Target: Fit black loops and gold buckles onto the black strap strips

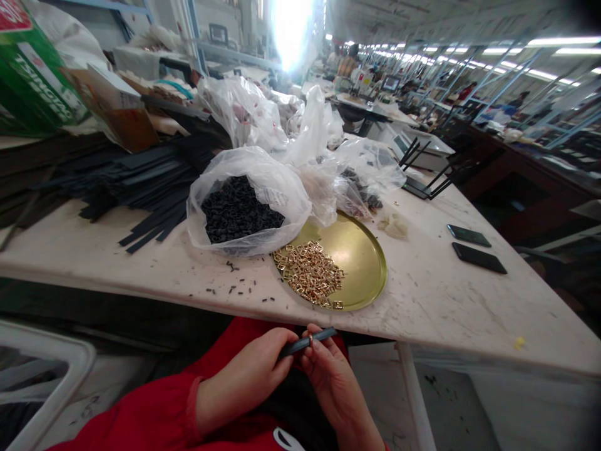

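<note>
Just in front of the table edge, my left hand [251,379] is closed around a dark grey strap [297,345]. The strap's free end points up to the right. A small gold-coloured buckle [310,339] sits around the strap, and my right hand [331,376] pinches it between thumb and fingers. Beyond my hands lies a round gold tray [364,263] with a heap of small gold metal buckles [312,272] on its left side. To the tray's left, an opened clear plastic bag [286,188] holds many small black loops [239,210].
Black strips [136,175] are piled at the left, near a green box [40,75]. More plastic bags [253,109] stand behind. Two phones [479,257] and a black router [417,186] lie at the right. A white crate [79,357] is low left; other people are far behind.
</note>
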Action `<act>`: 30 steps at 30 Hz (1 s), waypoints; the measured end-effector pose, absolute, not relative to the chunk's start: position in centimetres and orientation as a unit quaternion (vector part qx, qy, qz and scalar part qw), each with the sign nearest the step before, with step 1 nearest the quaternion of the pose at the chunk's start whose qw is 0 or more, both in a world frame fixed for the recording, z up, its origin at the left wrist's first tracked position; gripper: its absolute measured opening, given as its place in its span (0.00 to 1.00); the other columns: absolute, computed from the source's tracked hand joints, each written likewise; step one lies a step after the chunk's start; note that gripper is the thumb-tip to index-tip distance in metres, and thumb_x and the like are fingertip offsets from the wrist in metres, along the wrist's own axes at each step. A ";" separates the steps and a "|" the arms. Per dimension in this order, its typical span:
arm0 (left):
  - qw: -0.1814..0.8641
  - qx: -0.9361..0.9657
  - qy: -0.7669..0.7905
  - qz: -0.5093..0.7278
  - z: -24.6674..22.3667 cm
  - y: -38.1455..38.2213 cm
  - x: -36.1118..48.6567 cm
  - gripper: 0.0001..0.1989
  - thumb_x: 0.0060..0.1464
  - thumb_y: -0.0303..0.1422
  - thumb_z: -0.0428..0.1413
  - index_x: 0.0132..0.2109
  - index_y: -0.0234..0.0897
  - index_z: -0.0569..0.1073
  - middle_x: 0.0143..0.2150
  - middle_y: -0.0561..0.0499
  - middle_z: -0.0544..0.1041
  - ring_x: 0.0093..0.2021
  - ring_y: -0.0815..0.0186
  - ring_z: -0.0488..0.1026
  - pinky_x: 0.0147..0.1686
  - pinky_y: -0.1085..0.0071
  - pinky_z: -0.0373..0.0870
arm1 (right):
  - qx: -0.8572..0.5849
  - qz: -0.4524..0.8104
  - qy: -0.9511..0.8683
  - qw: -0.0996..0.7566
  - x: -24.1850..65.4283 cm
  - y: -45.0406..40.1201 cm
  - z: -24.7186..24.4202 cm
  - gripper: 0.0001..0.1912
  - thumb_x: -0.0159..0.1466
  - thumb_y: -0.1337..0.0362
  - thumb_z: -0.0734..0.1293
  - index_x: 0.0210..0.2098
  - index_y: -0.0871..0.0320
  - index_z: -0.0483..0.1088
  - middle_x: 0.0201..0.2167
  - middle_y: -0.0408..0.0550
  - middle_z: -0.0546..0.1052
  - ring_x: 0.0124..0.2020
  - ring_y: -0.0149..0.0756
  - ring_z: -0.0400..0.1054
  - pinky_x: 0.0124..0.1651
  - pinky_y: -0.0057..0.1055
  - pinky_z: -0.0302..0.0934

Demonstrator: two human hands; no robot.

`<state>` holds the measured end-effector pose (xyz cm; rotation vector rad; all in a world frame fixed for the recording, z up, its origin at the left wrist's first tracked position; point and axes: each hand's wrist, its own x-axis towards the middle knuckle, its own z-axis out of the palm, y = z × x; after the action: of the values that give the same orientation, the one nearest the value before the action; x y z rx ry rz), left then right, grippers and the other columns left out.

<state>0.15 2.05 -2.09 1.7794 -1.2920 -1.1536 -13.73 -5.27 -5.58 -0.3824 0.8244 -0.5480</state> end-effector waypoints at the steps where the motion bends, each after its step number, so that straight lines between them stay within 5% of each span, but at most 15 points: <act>1: 0.317 0.680 -0.493 -0.441 -2.1 2.0 0.2 0.10 0.56 0.30 0.46 0.41 0.36 0.70 0.40 0.48 0.73 0.40 0.62 0.69 0.41 0.71 0.63 | -0.188 -0.261 0.398 0.859 -13.8 -5.2 -5.5 0.19 0.46 0.68 0.75 0.38 0.58 0.73 0.35 0.44 0.76 0.30 0.25 0.70 0.33 0.21 0.66; 10: 0.327 0.560 -0.351 -0.676 -2.4 1.8 0.6 0.14 0.55 0.42 0.42 0.31 0.36 0.62 0.22 0.54 0.70 0.20 0.70 0.66 0.20 0.76 0.57 | -0.315 -0.245 0.371 0.839 -13.5 -4.9 -6.1 0.12 0.52 0.61 0.72 0.35 0.58 0.71 0.23 0.39 0.71 0.23 0.24 0.64 0.28 0.22 0.60; 19: 0.354 0.547 -0.255 -0.715 -1.8 1.6 0.6 0.20 0.49 0.48 0.47 0.34 0.33 0.66 0.19 0.55 0.69 0.17 0.73 0.62 0.18 0.78 0.54 | -0.268 -0.231 0.381 0.854 -13.5 -4.8 -5.4 0.17 0.52 0.63 0.72 0.40 0.61 0.70 0.24 0.42 0.74 0.24 0.26 0.66 0.29 0.22 0.60; 30: 0.357 0.537 -0.242 -0.725 -2.2 1.5 0.5 0.17 0.50 0.43 0.49 0.34 0.32 0.70 0.20 0.54 0.70 0.17 0.74 0.63 0.17 0.79 0.55 | -0.284 -0.204 0.376 0.858 -13.4 -4.7 -6.1 0.14 0.51 0.61 0.72 0.35 0.61 0.70 0.21 0.40 0.70 0.20 0.23 0.59 0.24 0.20 0.53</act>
<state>0.47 1.52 -2.23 1.3854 -0.6261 -1.8725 -13.45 -4.68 -6.06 -0.5973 0.7903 -0.4276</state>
